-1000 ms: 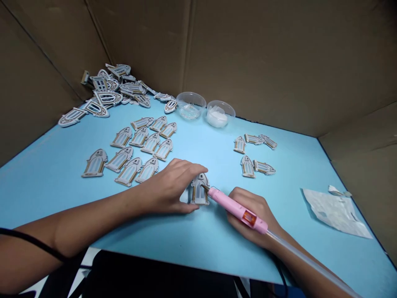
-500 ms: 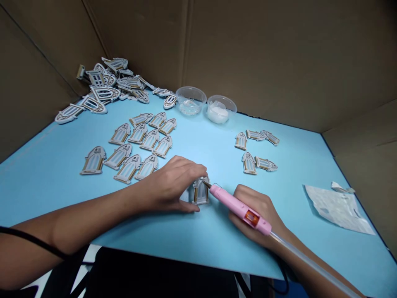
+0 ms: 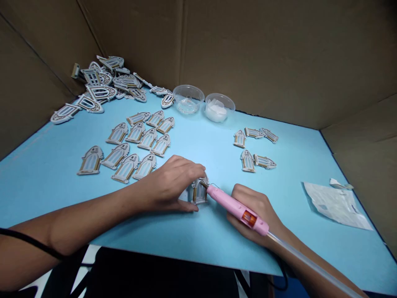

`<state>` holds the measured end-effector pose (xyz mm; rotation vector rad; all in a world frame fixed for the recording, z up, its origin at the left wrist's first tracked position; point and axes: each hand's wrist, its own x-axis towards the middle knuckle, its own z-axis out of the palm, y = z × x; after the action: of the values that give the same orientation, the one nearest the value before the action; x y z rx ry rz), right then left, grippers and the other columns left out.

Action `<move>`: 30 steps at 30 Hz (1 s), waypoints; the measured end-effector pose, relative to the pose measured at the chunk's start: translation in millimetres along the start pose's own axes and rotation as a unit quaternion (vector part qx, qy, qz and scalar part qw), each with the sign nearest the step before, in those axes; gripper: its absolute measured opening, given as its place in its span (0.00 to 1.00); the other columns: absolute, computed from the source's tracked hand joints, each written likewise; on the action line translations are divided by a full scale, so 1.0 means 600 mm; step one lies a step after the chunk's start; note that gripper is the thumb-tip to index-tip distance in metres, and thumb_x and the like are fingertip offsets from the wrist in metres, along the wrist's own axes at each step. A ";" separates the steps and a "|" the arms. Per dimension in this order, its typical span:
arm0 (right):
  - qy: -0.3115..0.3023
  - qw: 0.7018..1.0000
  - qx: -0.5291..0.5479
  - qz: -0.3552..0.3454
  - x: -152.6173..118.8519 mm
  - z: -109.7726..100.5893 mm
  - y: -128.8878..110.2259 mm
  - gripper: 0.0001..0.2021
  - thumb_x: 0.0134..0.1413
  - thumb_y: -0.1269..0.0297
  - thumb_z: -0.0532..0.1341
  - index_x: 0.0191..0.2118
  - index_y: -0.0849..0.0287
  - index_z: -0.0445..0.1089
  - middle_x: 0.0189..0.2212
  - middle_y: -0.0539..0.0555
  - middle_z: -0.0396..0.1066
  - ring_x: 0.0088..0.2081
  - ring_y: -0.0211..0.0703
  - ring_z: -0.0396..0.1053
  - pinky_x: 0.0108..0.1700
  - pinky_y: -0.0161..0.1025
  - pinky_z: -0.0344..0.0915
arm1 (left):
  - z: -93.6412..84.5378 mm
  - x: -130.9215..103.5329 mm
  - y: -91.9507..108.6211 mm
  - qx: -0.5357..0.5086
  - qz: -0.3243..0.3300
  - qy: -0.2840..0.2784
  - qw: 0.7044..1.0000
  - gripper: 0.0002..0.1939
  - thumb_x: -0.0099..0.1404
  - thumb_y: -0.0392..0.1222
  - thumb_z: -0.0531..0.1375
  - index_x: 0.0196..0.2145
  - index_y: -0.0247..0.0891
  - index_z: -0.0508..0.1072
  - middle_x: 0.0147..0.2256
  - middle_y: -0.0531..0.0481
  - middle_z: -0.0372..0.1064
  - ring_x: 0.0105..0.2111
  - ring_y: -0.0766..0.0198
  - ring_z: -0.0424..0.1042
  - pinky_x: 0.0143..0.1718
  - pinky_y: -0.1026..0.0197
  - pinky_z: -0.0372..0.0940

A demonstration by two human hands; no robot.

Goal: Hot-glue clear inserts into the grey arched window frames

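Note:
My left hand (image 3: 173, 184) grips a small arched window piece (image 3: 199, 193), white-grey with gold-brown sides, thumb at its foot and fingers at its top. It rests on the blue tabletop (image 3: 173, 244). My right hand (image 3: 256, 211) is wrapped round a pink hot glue gun (image 3: 229, 203), pen-shaped, with a clear glue stick (image 3: 300, 254) running out of its back end. The metal nozzle points at the upper part of the window piece and appears to touch it. Several similar window pieces (image 3: 127, 167) lie in rows left of my left hand.
A heap of larger arched frames (image 3: 99, 93) fills the back left corner. Two clear plastic cups (image 3: 188, 99) stand at the back, one with white pieces (image 3: 216, 111). Several window pieces (image 3: 248, 160) lie right of centre. A crumpled white sheet (image 3: 336, 205) is at far right; cardboard walls (image 3: 254, 54) enclose the table.
The view has shifted slightly. The glue gun's nozzle has moved a little down the window piece from near its top. Both hands keep their holds.

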<state>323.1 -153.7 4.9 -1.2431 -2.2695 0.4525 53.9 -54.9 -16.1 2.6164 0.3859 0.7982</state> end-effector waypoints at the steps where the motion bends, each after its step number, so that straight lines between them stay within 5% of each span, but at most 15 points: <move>1: 0.002 1.000 -0.003 0.004 0.000 0.000 0.000 0.15 0.60 0.67 0.60 0.26 0.56 0.54 0.23 0.47 0.57 0.21 0.32 0.58 0.23 0.30 0.52 | 0.000 0.001 0.001 0.001 -0.001 0.001 1.000 0.32 0.68 0.54 0.69 0.61 0.42 0.60 0.56 0.41 0.74 0.54 0.52 0.73 0.57 0.51 0.61; 12: 0.025 0.999 0.006 0.038 -0.005 0.001 0.001 0.11 0.59 0.72 0.59 0.27 0.57 0.58 0.24 0.48 0.61 0.23 0.32 0.61 0.25 0.32 0.55 | -0.001 0.000 -0.003 0.001 -0.027 0.000 1.000 0.29 0.69 0.57 0.67 0.57 0.41 0.61 0.54 0.41 0.73 0.53 0.52 0.72 0.57 0.53 0.60; 17: 0.131 0.975 0.045 0.172 0.008 -0.016 -0.003 0.12 0.63 0.69 0.59 0.27 0.55 0.60 0.25 0.49 0.64 0.27 0.38 0.64 0.31 0.36 0.61 | 0.008 -0.003 -0.014 -0.014 -0.137 -0.078 0.987 0.38 0.57 0.60 0.74 0.55 0.39 0.66 0.48 0.42 0.74 0.50 0.48 0.72 0.54 0.51 0.61; 23: 0.127 0.954 0.096 0.256 0.011 -0.023 0.004 0.05 0.60 0.62 0.61 0.35 0.56 0.70 0.23 0.48 0.60 0.26 0.40 0.60 0.30 0.39 0.59 | -0.005 0.006 -0.002 -0.013 -0.068 -0.204 0.977 0.37 0.64 0.62 0.67 0.63 0.40 0.67 0.65 0.37 0.66 0.65 0.39 0.61 0.61 0.43 0.52; 30: 0.131 0.944 0.105 0.283 0.001 -0.018 0.011 0.09 0.61 0.61 0.62 0.30 0.56 0.68 0.24 0.48 0.61 0.26 0.38 0.60 0.31 0.38 0.59 | -0.027 0.016 -0.023 0.092 -0.249 -0.081 0.961 0.27 0.77 0.52 0.46 0.58 0.32 0.74 0.58 0.35 0.73 0.59 0.41 0.70 0.58 0.40 0.57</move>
<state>333.7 -149.1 10.6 -1.7199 -1.5762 0.6656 50.2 -34.7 -4.8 2.5472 1.0588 0.3908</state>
